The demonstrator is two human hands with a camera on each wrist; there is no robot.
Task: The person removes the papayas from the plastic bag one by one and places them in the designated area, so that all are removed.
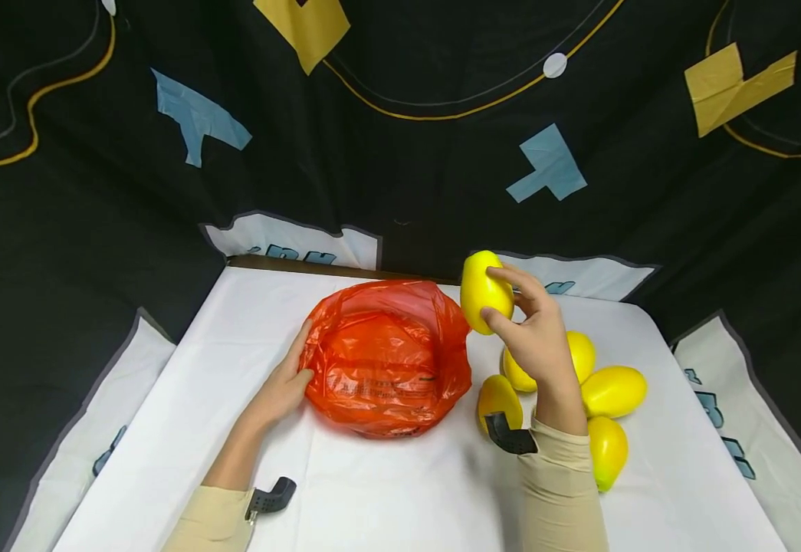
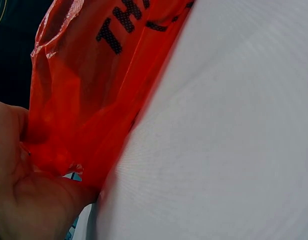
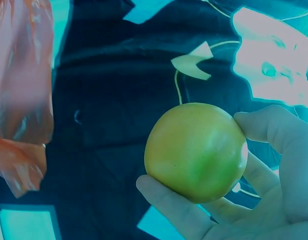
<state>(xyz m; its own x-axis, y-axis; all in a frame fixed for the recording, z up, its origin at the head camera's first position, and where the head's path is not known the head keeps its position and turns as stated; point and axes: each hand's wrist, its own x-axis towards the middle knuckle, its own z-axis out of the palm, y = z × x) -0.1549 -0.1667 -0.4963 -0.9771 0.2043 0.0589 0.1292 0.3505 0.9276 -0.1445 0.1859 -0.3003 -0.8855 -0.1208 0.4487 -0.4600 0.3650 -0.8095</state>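
A red plastic bag (image 1: 386, 422) with dark printing lies in the middle of the table, its mouth spread wide. My left hand (image 1: 283, 391) grips the bag's left edge; in the left wrist view the thumb and fingers pinch the red film (image 2: 89, 105). Just above the bag's right rim, my right hand (image 1: 541, 333) holds a yellow mango (image 1: 484, 295) upright between thumb and fingers. The right wrist view shows this mango (image 3: 196, 152) end-on, with a greenish patch, clear of the table.
Several more mangoes lie right of the bag, around and partly behind the right forearm, among them one at the right (image 1: 614, 391) and one nearer the front (image 1: 607, 452). A white cloth covers the table (image 1: 372, 498). Black taped sheeting (image 1: 414, 176) hangs behind.
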